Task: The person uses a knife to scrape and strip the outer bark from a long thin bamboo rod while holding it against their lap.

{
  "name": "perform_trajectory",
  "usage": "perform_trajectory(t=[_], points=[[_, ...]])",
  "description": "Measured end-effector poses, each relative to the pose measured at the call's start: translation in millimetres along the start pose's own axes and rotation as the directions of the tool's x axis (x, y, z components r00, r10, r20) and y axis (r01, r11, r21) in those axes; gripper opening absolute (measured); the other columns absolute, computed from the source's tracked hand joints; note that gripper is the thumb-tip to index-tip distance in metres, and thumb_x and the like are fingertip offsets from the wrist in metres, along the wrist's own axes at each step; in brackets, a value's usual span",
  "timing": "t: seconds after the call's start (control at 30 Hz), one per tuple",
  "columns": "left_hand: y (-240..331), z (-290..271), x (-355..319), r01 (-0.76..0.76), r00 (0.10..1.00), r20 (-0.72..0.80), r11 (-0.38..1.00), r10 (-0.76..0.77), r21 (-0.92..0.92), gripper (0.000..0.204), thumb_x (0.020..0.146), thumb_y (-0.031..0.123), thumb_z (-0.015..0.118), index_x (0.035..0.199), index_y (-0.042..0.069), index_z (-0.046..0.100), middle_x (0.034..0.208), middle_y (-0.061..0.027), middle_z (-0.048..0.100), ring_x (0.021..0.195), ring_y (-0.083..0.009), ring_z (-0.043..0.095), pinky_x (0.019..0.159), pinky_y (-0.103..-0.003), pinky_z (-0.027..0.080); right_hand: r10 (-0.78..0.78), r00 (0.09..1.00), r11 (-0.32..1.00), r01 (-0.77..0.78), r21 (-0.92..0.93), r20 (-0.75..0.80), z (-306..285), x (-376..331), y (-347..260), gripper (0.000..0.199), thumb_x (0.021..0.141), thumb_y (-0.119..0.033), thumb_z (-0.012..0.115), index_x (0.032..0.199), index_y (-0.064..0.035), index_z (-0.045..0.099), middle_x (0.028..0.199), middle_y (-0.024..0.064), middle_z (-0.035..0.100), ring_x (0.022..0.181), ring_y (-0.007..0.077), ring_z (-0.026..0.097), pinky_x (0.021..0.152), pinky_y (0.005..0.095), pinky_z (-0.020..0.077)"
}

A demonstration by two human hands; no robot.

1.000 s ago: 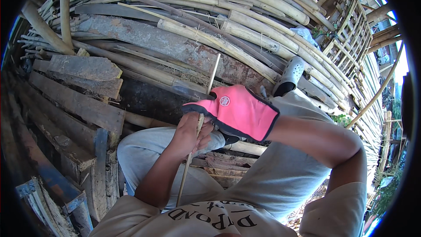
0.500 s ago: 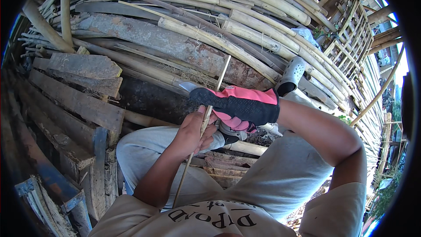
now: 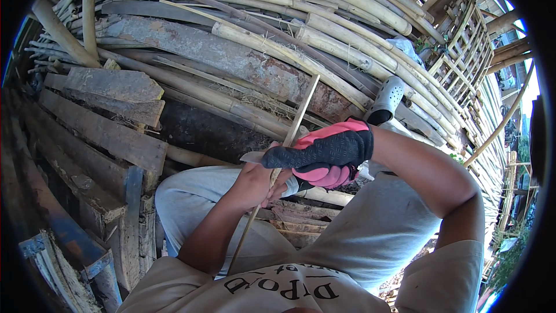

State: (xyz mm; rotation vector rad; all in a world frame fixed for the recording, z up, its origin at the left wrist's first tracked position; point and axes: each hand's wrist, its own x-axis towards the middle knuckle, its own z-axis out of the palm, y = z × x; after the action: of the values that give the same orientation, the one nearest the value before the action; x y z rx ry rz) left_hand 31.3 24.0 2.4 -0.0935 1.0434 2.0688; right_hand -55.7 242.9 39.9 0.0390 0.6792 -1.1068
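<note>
Since the earlier frames the right hand (image 3: 324,156), in its pink glove with black rubber palm, has rolled over, so the black palm side now faces up where the pink back showed a second ago. It is clamped around the handle of a knife whose pale blade tip (image 3: 250,156) pokes out leftward, lying against the thin, pale split bamboo strip (image 3: 292,124). That strip runs on a long slant, its upper end pointing up and right over the stacked poles, its lower end (image 3: 243,243) dropping toward the person's chest, so it passes between both hands. The bare left hand (image 3: 258,182) is closed on the strip just below the blade, touching the gloved hand, and sits nearer the strip's lower half. Behind lies a heap of yellowed bamboo poles (image 3: 324,29) with a rusty metal sheet (image 3: 231,58), weathered grey wooden planks (image 3: 110,84) at left, and a bamboo lattice frame (image 3: 463,46) at right.
</note>
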Motion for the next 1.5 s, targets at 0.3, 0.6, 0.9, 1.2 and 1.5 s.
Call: perform_trajectory(t=[0.3, 0.6, 0.9, 1.2, 1.5], points=[[17, -38, 15, -0.050, 0.979, -0.201, 0.997, 0.036, -0.066, 0.041, 0.108, 0.049, 0.030, 0.091, 0.015, 0.046, 0.047, 0.0030, 0.032, 0.032, -0.0086, 0.027, 0.031, -0.025, 0.019, -0.293, 0.949, 0.862, 0.211, -0.461, -0.115, 54, -8, -9, 0.037, 0.099, -0.032, 0.054, 0.072, -0.0076, 0.050, 0.053, -0.0018, 0.041, 0.042, 0.0083, 0.040, 0.036, 0.0229, 0.0307], [19, -24, 10, -0.132, 0.974, -0.195, 0.988, 0.113, -0.086, 0.041, 0.108, 0.048, 0.029, 0.091, 0.014, 0.044, 0.049, 0.0036, 0.029, 0.032, -0.0070, 0.022, 0.031, -0.024, 0.018, -0.422, 0.526, 0.897, 0.125, -0.424, -0.738, 61, -41, -39, 0.052, 0.099, -0.056, 0.048, 0.091, -0.0060, 0.058, 0.065, -0.0024, 0.050, 0.050, 0.0067, 0.051, 0.045, 0.0223, 0.0436], [12, -15, 14, -0.100, 0.987, -0.143, 0.984, 0.078, -0.149, 0.040, 0.108, 0.046, 0.032, 0.091, 0.013, 0.046, 0.049, 0.0027, 0.030, 0.032, -0.0081, 0.023, 0.031, -0.025, 0.019, -0.634, 0.545, 0.594, -0.111, -0.797, -0.549, 27, -7, -22, 0.036, 0.097, -0.023, 0.060, 0.126, -0.0005, 0.061, 0.095, 0.0078, 0.067, 0.073, 0.0202, 0.061, 0.069, 0.0328, 0.0510], [3, -17, 18, -0.080, 0.985, -0.163, 0.986, 0.056, -0.144, 0.039, 0.107, 0.042, 0.037, 0.089, 0.010, 0.049, 0.052, 0.0006, 0.034, 0.036, -0.0092, 0.029, 0.034, -0.026, 0.022, -0.870, 0.490, -0.235, -0.303, -0.924, 0.060, 30, 9, -9, 0.042, 0.091, -0.014, 0.060, 0.130, -0.0285, 0.062, 0.085, 0.0148, 0.061, 0.072, 0.0314, 0.063, 0.062, 0.0363, 0.0519], [8, -18, 16, -0.078, 0.982, -0.185, 0.986, 0.050, -0.147, 0.048, 0.107, 0.049, 0.034, 0.086, 0.009, 0.051, 0.050, 0.0006, 0.037, 0.034, -0.0104, 0.033, 0.033, -0.026, 0.024, -0.884, 0.460, -0.148, -0.440, -0.886, -0.081, 42, 27, -4, 0.033, 0.084, -0.028, 0.067, 0.117, -0.0309, 0.072, 0.080, 0.0109, 0.060, 0.065, 0.0279, 0.064, 0.058, 0.0332, 0.0512]])
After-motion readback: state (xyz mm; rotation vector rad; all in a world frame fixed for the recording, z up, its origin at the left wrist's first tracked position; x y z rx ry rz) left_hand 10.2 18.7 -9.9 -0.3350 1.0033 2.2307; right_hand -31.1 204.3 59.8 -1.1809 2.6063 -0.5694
